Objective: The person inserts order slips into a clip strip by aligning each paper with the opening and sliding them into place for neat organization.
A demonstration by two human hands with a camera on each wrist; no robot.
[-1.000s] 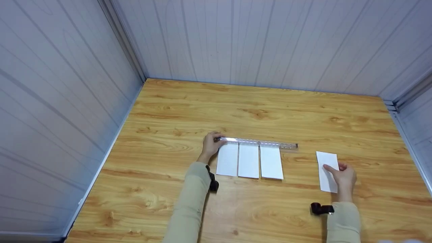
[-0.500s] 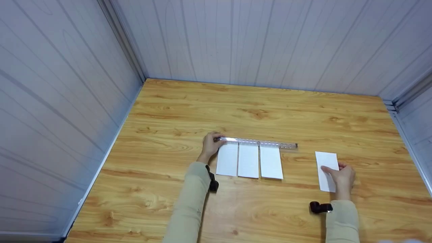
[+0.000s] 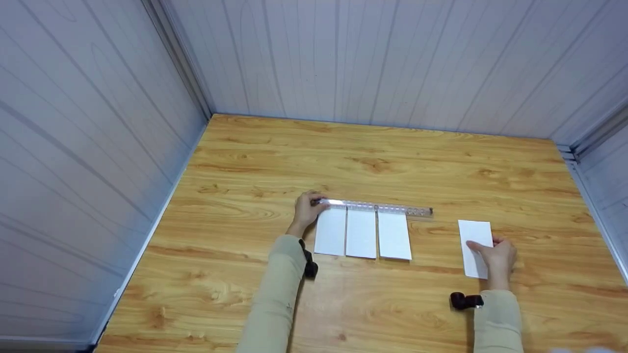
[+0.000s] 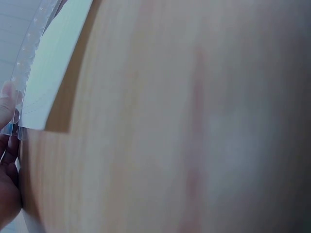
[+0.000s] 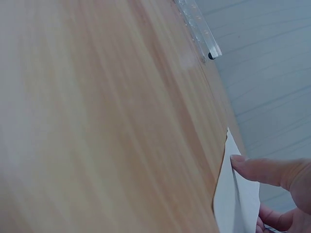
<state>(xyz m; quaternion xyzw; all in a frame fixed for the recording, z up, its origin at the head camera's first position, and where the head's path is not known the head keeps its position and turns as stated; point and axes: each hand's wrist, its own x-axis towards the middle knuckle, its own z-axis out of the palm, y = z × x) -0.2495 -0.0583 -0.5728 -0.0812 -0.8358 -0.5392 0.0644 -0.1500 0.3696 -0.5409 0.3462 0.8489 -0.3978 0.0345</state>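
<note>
My left hand (image 3: 307,210) pinches the left end of a long clear plastic strip (image 3: 387,209) with a row of small bumps, thumb on the near side. Below the strip, side by side with narrow gaps, are three white paper rectangles (image 3: 361,234), their top edges at the strip. In the left wrist view, the nearest paper (image 4: 53,63) meets the strip and casts a shadow on the wood. Off to the right, my right hand (image 3: 499,257) holds a separate white paper slip (image 3: 475,233) between thumb and fingers. A lengthwise bend shows in that slip (image 5: 226,204) in the right wrist view.
The wood-grain tabletop (image 3: 373,166) spreads around both hands. Pale panelled walls stand behind it and at both sides, the back wall (image 3: 338,63) meeting the table's far edge. A dark wrist camera (image 3: 310,267) sits by the left sleeve, another dark camera (image 3: 461,301) by the right.
My right hand has shifted very slightly left with its paper slip. The left hand, the strip and the three papers stay put.
</note>
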